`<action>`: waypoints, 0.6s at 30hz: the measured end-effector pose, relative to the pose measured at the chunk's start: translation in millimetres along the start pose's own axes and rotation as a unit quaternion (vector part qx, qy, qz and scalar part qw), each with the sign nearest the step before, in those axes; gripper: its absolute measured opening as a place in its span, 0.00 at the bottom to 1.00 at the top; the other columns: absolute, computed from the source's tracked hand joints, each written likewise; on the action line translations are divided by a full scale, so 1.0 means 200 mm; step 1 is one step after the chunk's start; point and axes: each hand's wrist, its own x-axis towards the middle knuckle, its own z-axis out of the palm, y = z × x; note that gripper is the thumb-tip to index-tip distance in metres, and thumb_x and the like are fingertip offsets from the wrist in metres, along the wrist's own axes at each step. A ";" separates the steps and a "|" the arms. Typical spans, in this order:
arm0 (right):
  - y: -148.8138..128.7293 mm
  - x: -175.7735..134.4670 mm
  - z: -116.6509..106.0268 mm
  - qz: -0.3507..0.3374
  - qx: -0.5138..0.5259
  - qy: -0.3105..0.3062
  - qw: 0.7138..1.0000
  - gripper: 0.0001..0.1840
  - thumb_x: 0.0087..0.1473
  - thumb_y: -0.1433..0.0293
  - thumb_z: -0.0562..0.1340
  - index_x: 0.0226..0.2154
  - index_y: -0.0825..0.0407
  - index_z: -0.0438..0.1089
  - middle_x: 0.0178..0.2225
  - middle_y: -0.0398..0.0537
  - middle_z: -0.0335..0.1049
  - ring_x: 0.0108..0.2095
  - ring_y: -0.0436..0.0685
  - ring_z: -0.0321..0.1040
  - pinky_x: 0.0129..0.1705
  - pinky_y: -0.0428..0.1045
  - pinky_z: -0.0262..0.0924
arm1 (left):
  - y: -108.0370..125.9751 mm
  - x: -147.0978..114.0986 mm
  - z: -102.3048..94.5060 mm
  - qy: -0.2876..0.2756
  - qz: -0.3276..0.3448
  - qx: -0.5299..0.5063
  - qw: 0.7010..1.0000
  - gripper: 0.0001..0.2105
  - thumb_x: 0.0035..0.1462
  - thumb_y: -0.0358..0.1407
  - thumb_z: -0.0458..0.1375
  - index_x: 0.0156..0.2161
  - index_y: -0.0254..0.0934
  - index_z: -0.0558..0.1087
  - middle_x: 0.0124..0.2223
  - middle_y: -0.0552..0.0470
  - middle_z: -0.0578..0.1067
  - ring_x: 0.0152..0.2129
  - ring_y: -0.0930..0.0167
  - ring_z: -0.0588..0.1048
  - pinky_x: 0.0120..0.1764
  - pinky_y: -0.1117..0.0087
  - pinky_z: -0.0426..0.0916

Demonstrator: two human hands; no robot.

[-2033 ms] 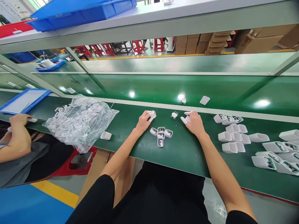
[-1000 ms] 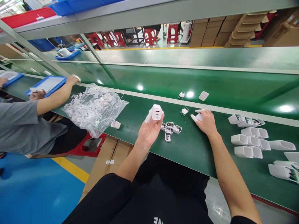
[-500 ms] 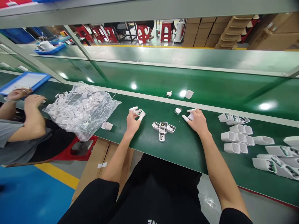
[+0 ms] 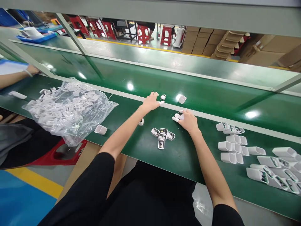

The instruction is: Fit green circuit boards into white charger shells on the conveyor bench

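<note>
A green workbench point(image 4: 185, 160) crosses the frame. On its left side lies a clear plastic bag point(image 4: 103, 108) with white pieces point(image 4: 63, 106). The left hand point(image 4: 150, 103), at centre, has the fingers apart. The right hand point(image 4: 189, 121), right of centre, is half curled; whether it grips, I cannot tell. Five white housings point(image 4: 162, 137) sit below centre. One circuit board point(image 4: 163, 97) is just beside the left fingertips, another circuit board point(image 4: 178, 115) at the right ones.

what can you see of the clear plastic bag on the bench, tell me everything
The bag looks like thin, crinkled clear plastic with glossy highlights. It lies spread on the green bench, on the left side of the view, with many small white parts heaped in or on it. A mostly see-through flap spreads to the right, and the front corner hangs past the bench edge. Neither the left hand nor the right hand touches it.
</note>
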 end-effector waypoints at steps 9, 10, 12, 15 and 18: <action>0.08 -0.14 -0.05 -0.050 0.078 -0.021 0.995 0.24 0.64 0.45 0.71 0.53 0.43 0.80 0.47 0.52 0.79 0.50 0.69 0.81 0.54 0.62 0.76 | 0.16 0.23 0.15 -0.014 0.070 -0.025 0.997 0.15 0.61 0.33 0.68 0.53 0.38 0.79 0.59 0.37 0.81 0.57 0.53 0.81 0.60 0.58 0.74; 0.10 -0.16 -0.06 -0.057 0.090 -0.024 0.994 0.25 0.64 0.45 0.71 0.53 0.43 0.80 0.47 0.51 0.79 0.50 0.69 0.81 0.55 0.62 0.76 | 0.17 0.19 0.17 -0.030 0.091 -0.032 0.995 0.17 0.58 0.33 0.70 0.53 0.39 0.79 0.57 0.40 0.82 0.55 0.55 0.82 0.59 0.59 0.75; 0.14 -0.19 -0.08 -0.069 0.117 -0.032 0.990 0.26 0.64 0.43 0.71 0.53 0.43 0.80 0.46 0.51 0.78 0.49 0.68 0.81 0.55 0.62 0.76 | 0.18 0.12 0.19 -0.073 0.123 -0.044 0.989 0.22 0.53 0.33 0.74 0.54 0.42 0.79 0.51 0.47 0.85 0.48 0.57 0.84 0.53 0.61 0.76; 0.17 -0.19 -0.09 -0.075 0.146 -0.040 0.986 0.28 0.61 0.42 0.73 0.53 0.43 0.81 0.46 0.50 0.78 0.47 0.67 0.81 0.54 0.61 0.76 | 0.20 0.08 0.22 -0.129 0.132 -0.051 0.982 0.27 0.46 0.39 0.80 0.51 0.44 0.80 0.44 0.51 0.85 0.42 0.57 0.85 0.47 0.62 0.77; 0.17 -0.19 -0.06 -0.087 0.164 -0.028 0.982 0.29 0.61 0.43 0.74 0.54 0.43 0.81 0.48 0.52 0.78 0.48 0.67 0.80 0.56 0.62 0.76 | 0.24 0.14 0.23 -0.103 0.101 -0.061 0.988 0.25 0.53 0.48 0.78 0.52 0.43 0.80 0.52 0.45 0.85 0.50 0.53 0.85 0.53 0.58 0.77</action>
